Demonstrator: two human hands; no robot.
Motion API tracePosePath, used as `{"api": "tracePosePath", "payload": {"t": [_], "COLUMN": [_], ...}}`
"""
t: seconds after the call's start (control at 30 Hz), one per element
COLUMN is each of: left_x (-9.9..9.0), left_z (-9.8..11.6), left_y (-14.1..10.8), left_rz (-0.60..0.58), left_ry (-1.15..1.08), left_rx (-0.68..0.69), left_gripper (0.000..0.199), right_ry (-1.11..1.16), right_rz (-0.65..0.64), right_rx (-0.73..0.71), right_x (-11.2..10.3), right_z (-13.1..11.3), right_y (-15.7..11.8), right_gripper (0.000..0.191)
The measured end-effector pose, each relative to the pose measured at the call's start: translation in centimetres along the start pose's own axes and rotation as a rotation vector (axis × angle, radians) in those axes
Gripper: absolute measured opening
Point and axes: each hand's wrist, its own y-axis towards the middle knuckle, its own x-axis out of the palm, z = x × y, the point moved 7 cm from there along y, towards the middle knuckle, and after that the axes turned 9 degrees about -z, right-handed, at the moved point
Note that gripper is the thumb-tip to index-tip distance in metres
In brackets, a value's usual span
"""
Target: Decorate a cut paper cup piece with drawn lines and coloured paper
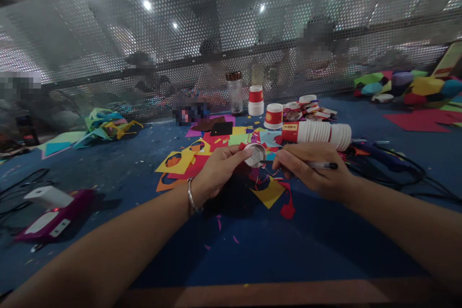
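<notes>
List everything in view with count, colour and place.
Table: one, blue, below
Panel: one, grey, behind table
Bottle: one, clear, by panel
Upright stack: one, red and white, right of bottle
Lone cup: one, red and white, mid-back
Scrap heap: one, mixed colours, right of lone cup
Lying stack: one, red and white, behind right hand
Held cup: one, white-rimmed, left hand
Pen: one, black and clear, right hand
Paper: many, mixed colours, mid-table and both sides
Power strip: one, purple and white, left
Plug: one, white, on power strip
Tool: one, blue, right
Cables: several, black, left and right
Bracelet: one, silver, left wrist
Left hand: one, bare, centre
Right hand: one, bare, centre
</notes>
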Motion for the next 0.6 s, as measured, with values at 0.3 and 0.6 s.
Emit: {"api": "tracePosePath", "payload": {"t": [0.3,0.6], "left_x": [0.07,-0.1], "left_z": [0.33,0.33], "left_y": [0.09,0.03], "left_rz": [0.023,0.013], "left_ry": [0.019,0.065], "left_rx": [0.013,0.015], "left_gripper": [0.013,0.015], "right_ry": [-0.029,-0.037], "right_rz": [0.015,0.007], "right_rx": [-0.018,0.008], "right_x": [-0.17,-0.09], "right_z": [-0.12,-0.07], "right_y": [-0.09,-0.1], "right_gripper": [0.035,0.036]}}
